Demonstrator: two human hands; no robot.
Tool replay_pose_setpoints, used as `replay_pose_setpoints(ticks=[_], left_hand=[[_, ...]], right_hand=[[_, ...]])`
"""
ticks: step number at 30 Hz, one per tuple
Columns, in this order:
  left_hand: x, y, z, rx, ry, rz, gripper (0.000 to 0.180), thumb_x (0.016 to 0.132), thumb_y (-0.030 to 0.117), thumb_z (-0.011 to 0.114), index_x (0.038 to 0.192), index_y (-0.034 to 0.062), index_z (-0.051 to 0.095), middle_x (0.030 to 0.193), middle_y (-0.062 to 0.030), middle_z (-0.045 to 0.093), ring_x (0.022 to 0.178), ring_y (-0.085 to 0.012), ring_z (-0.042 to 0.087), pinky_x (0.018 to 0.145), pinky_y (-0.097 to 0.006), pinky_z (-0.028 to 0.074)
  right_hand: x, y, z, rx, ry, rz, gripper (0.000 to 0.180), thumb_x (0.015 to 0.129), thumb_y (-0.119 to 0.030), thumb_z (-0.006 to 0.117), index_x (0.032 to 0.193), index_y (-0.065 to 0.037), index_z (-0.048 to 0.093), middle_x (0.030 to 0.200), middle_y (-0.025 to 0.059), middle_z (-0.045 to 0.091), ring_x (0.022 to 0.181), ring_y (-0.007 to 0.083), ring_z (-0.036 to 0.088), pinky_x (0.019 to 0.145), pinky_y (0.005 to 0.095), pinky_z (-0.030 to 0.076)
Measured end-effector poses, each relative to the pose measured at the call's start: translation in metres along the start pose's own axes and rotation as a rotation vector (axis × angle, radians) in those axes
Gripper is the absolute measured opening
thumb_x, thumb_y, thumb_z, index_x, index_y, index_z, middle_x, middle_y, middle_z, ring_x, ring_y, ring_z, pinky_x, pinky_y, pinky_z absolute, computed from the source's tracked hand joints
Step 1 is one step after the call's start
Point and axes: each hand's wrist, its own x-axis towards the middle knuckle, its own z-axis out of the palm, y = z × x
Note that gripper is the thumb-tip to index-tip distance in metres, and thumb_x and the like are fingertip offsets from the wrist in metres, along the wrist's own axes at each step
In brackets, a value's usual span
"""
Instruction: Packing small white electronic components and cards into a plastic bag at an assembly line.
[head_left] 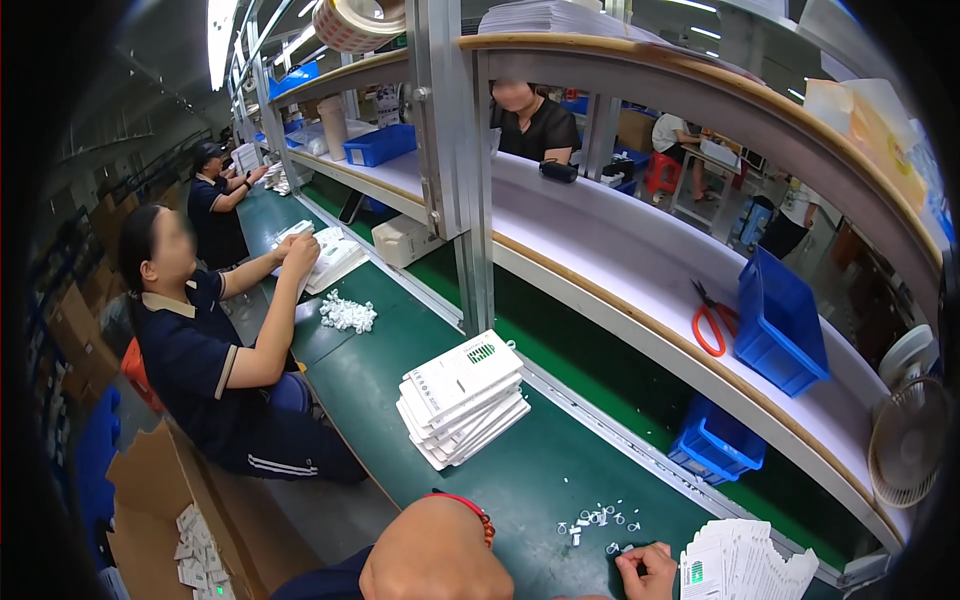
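Observation:
Large and close at the bottom edge is my left hand [435,555], knuckles bent, with a red beaded bracelet [487,528] at the wrist; its fingers are hidden. To its right, my right hand [650,570] rests low on the green bench, thumb and forefinger curled together beside small white ring-shaped pieces [600,516]. Whatever lies between the fingertips is too small to make out. Just right of that hand, flat white printed packs [745,560] lie fanned out. A taller stack of white printed packs [465,385] stands farther off, beyond my left hand.
A pile of small white parts [348,313] lies beside a seated co-worker [190,310], who handles white packs. On the shelf are red-handled scissors [712,325], a blue bin [780,325] and a fan [910,440]. Another blue bin [715,440] hangs below. An open carton [165,500] stands left.

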Motion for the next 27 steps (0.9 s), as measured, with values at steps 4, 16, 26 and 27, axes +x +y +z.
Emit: replay_pose_setpoints(ticks=[4,16,26,27], left_hand=[[0.002,-0.001,-0.004,-0.008,0.039,0.032,0.026,0.098,0.014,0.047,0.094,0.0022,0.070,0.087,-0.0083,0.067,0.066,-0.0233,0.060,0.053,-0.034,0.044],[-0.003,0.017,0.000,-0.300,0.455,0.443,0.010,0.092,0.021,0.059,0.093,0.0139,0.067,0.088,-0.0071,0.069,0.056,-0.0102,0.059,0.046,-0.021,0.039],[0.022,0.015,0.001,-0.026,0.000,0.115,0.021,0.088,0.006,0.051,0.076,0.0010,0.067,0.071,-0.0110,0.060,0.053,-0.0225,0.051,0.045,-0.034,0.035],[0.017,0.013,0.007,0.009,0.030,0.099,0.023,0.090,0.011,0.051,0.070,0.0059,0.061,0.065,-0.0063,0.052,0.050,-0.0196,0.049,0.043,-0.032,0.033]], right_hand=[[0.005,0.000,0.000,-0.020,0.000,0.002,0.010,0.081,-0.009,0.069,0.081,-0.001,0.064,0.078,0.0149,0.060,0.071,0.0296,0.057,0.064,0.0372,0.045],[0.048,0.015,0.023,0.014,-0.068,-0.256,0.010,0.081,-0.011,0.068,0.081,-0.002,0.064,0.076,0.0167,0.061,0.072,0.0320,0.059,0.065,0.0383,0.046],[0.003,-0.005,0.000,-0.062,-0.037,-0.069,0.011,0.082,-0.012,0.068,0.081,-0.002,0.064,0.076,0.0172,0.061,0.073,0.0329,0.059,0.066,0.0391,0.046],[0.001,-0.003,0.001,-0.059,-0.033,-0.065,0.011,0.082,-0.012,0.068,0.081,-0.002,0.064,0.076,0.0172,0.061,0.073,0.0329,0.059,0.066,0.0391,0.046]])
